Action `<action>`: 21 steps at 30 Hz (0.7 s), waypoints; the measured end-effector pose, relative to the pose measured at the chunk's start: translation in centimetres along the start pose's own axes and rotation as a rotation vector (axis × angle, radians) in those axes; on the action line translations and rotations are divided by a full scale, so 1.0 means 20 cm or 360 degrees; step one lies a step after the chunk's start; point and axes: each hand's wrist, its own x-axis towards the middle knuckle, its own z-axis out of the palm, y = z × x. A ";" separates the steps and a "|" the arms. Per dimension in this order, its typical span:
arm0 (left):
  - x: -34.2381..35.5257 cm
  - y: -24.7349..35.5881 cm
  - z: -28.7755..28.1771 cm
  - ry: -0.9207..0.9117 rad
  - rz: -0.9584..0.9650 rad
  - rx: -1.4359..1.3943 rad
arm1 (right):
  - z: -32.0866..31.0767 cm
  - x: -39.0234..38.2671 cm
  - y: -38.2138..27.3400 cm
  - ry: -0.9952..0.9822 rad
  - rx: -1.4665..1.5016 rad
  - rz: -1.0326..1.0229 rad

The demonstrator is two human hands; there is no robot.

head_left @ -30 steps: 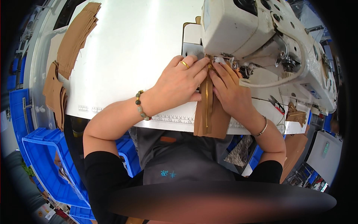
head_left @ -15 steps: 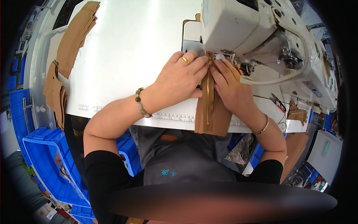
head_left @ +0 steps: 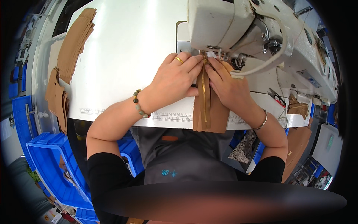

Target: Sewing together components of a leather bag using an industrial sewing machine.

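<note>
My left hand (head_left: 172,77) lies left of a brass-toothed zipper (head_left: 203,106), its fingertips pressing the zipper's upper end near the presser foot. Its thumb rests apart, by the left edge of the brown piece (head_left: 219,117) under the zipper. On the other side, my right hand (head_left: 232,87) has its fingers stretched out over the brown piece, tips close to the needle area. Both hands press from above, neither wrapped round the work. Above them is the white sewing machine (head_left: 216,26); the needle itself is hard to make out. The brown piece overhangs the table's front edge.
Stacked brown cut pieces (head_left: 76,43) lie at the table's left, with more brown pieces (head_left: 56,95) nearer me. Red-handled thread snips (head_left: 276,98) and brown scraps (head_left: 298,108) are at right. Blue bins (head_left: 44,138) stand below left. A ruler strip (head_left: 169,118) runs along the front edge.
The whole view has shifted slightly, so the machine appears further left. Both hands keep their places on the brown piece and the zipper, with little visible movement against the machine.
</note>
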 end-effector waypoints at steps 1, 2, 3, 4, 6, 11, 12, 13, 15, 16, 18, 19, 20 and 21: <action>0.00 0.00 0.00 -0.0020 -0.0024 -0.0018 | 0.00 0.01 0.00 0.0059 0.0042 -0.0010; 0.00 0.00 0.00 -0.0018 -0.0027 -0.0018 | 0.01 0.01 0.00 -0.0012 -0.0020 -0.0003; 0.00 0.00 0.00 -0.0025 -0.0024 -0.0031 | 0.01 0.02 0.00 0.0113 0.0092 -0.0029; 0.00 0.00 0.00 -0.0059 -0.0024 -0.0038 | 0.01 0.02 0.00 0.0231 0.0186 -0.0047; -0.01 0.00 0.01 -0.0035 -0.0026 -0.0036 | 0.02 0.03 0.00 0.0246 0.0196 -0.0063; -0.01 0.03 0.02 0.0018 -0.0034 0.0080 | 0.00 0.01 0.02 0.0035 0.0106 -0.0013; -0.02 0.04 0.02 0.0083 0.0039 0.0110 | 0.01 0.01 0.02 0.0085 0.0123 -0.0053; -0.03 0.05 0.03 0.0149 0.0111 0.0139 | 0.00 0.00 0.02 0.0135 0.0140 -0.0093; -0.04 0.07 0.04 0.0180 0.0188 0.0160 | -0.01 -0.02 0.01 0.0138 0.0131 -0.0093; -0.05 0.07 0.05 0.0186 0.0263 0.0193 | -0.02 -0.03 0.00 0.0152 0.0139 -0.0102; -0.07 0.07 0.07 0.0222 0.0204 0.0082 | -0.04 -0.08 -0.06 0.0172 0.0196 -0.0165; -0.08 0.06 0.07 0.0237 0.0159 -0.0004 | -0.05 -0.11 -0.08 0.0210 0.0264 -0.0212; -0.09 0.07 0.07 0.0244 0.0160 -0.0006 | -0.06 -0.14 -0.12 0.0215 0.0253 -0.0234; -0.10 0.08 0.07 0.0247 0.0131 -0.0028 | -0.08 -0.20 -0.17 0.0163 0.0488 -0.0325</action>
